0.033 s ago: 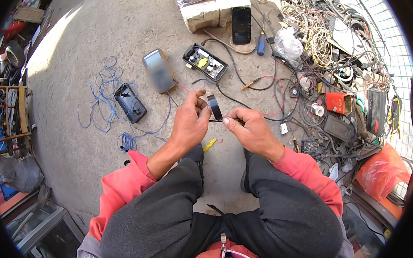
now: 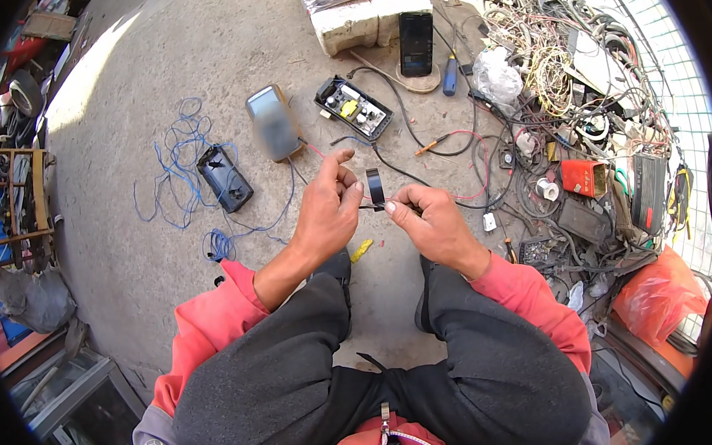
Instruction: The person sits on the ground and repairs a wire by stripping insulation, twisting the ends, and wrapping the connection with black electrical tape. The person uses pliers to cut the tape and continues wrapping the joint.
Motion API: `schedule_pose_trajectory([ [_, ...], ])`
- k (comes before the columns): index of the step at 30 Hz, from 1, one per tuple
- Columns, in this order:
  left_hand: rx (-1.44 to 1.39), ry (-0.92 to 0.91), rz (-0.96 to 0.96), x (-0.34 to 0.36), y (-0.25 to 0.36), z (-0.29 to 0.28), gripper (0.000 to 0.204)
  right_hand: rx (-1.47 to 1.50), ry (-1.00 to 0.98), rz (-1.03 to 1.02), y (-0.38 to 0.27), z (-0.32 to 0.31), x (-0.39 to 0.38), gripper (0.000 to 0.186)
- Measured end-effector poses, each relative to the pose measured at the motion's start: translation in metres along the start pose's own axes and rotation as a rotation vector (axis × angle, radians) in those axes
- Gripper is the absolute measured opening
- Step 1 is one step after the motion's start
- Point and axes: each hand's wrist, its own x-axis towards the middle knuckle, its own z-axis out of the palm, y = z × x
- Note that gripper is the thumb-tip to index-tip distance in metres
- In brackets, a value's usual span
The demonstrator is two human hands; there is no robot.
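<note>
A roll of black electrical tape (image 2: 375,186) stands on edge between my two hands, above the concrete floor. Just below it, a short stretch of thin black cable (image 2: 366,207) shows between my fingers. My left hand (image 2: 328,200) curls its lower fingers round that cable; its index finger and thumb are apart, with a small gap to the roll. Thumb and forefinger of my right hand (image 2: 433,222) pinch the cable at the roll's lower edge. How the tape's loose end meets the cable is too small to tell.
Ahead lie a multimeter (image 2: 275,121), an opened black case with a circuit board (image 2: 355,108), and an empty-looking black casing (image 2: 224,178) beside tangled blue wire (image 2: 175,164). A phone (image 2: 417,46) stands near a blue screwdriver (image 2: 450,76). Heaped cables (image 2: 583,70) fill the right side.
The tape roll has shifted slightly right and turned more upright, away from my left fingertips. My hands have barely moved.
</note>
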Motion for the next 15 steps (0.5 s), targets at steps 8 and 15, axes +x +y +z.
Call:
schedule_pose_trajectory([
  [8,0.248,-0.167,0.478,-0.001,0.01,-0.003,0.035,0.071,0.019,0.043,0.011,0.0,0.001,0.02],
  [15,0.36,-0.192,0.405,-0.002,0.007,-0.001,0.035,0.071,0.051,-0.009,0.014,0.002,-0.001,0.019],
])
